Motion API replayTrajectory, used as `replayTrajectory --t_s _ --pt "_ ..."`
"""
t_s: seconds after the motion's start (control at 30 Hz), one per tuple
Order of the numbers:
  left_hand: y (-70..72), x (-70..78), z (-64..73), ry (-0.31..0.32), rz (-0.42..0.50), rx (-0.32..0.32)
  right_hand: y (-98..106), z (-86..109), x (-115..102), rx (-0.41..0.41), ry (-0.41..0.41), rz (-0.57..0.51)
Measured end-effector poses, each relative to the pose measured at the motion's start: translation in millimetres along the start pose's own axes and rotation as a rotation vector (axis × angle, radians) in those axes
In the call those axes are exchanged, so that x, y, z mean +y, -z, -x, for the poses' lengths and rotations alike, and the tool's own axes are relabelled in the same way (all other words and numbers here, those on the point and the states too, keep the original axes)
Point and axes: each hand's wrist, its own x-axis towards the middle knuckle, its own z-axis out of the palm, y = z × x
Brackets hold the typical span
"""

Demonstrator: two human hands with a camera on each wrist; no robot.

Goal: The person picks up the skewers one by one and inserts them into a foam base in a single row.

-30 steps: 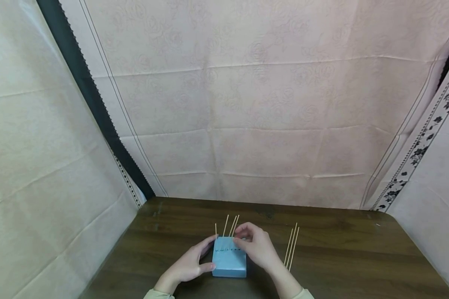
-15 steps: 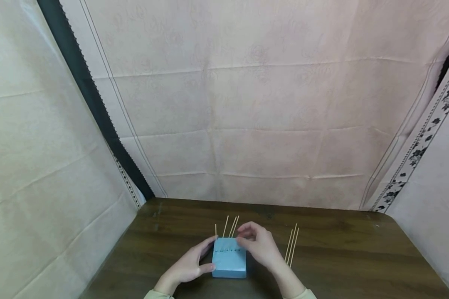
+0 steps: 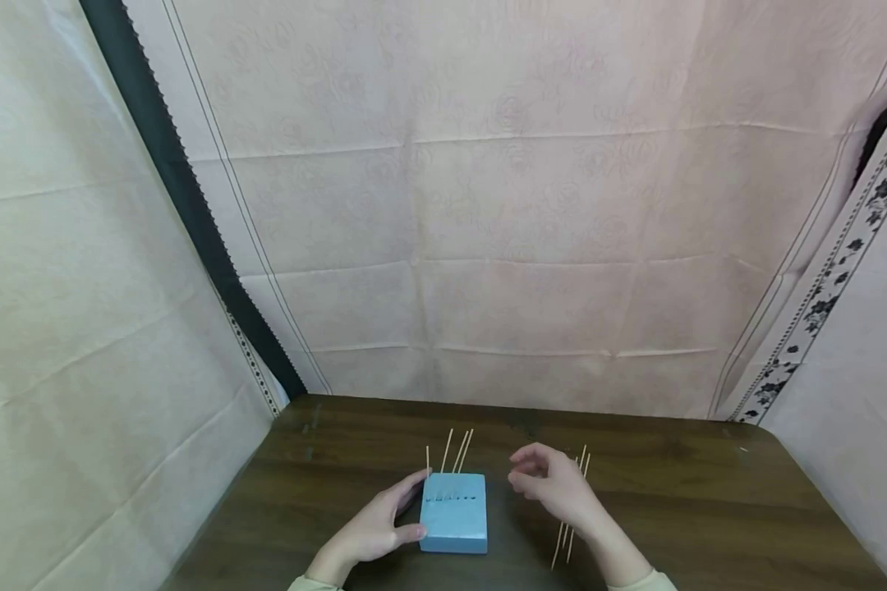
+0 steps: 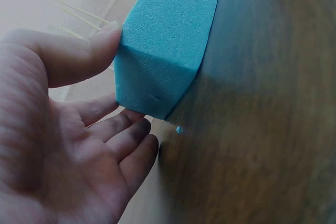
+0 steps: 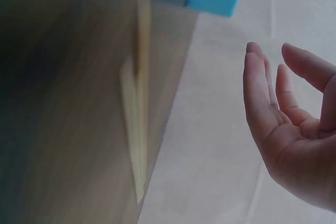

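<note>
L hand [image 3: 375, 520] part-spread, thumb + fingers gripping blue block [image 3: 454, 523] at L side, nearer table [image 3: 340, 460] L edge than R. R hand [image 3: 554, 488] hangs by loose sticks [image 5: 143, 129], fingers loosely curved, holding nothing. Sticks' long axes near-to-far; block's sticks [image 3: 466, 451] point twd far edge.

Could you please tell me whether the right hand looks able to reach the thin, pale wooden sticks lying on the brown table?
Most likely yes: the right hand holds nothing, and nothing visible blocks its way to those thin, pale wooden sticks close by.
</note>
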Motion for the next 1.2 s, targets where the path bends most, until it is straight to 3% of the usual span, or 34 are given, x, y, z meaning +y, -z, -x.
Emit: replayTrajectory --t_s 0.2,0.3,0.67,0.93,1.2 --pt "-1.8 0.7 2.5 0.029 0.010 -0.005 21.2 14.5 20.2 -0.114 -0.057 -0.039" --pt "-1.9 1.6 3.3 0.016 0.014 -0.006 33.3 20.4 28.5 -0.124 -0.074 -0.030" --pt "-1.4 -0.4 2.4 -0.004 0.023 -0.001 70.7 23.9 55.0 -0.015 -0.197 0.049" --pt "-0.8 2.4 1.0 -0.002 0.020 -0.003 68.4 20.5 59.8 0.098 -0.265 0.102" --pt "0.5 4.6 -2.3 0.000 0.002 0.001 66.0 16.1 62.8 0.161 -0.258 0.162"
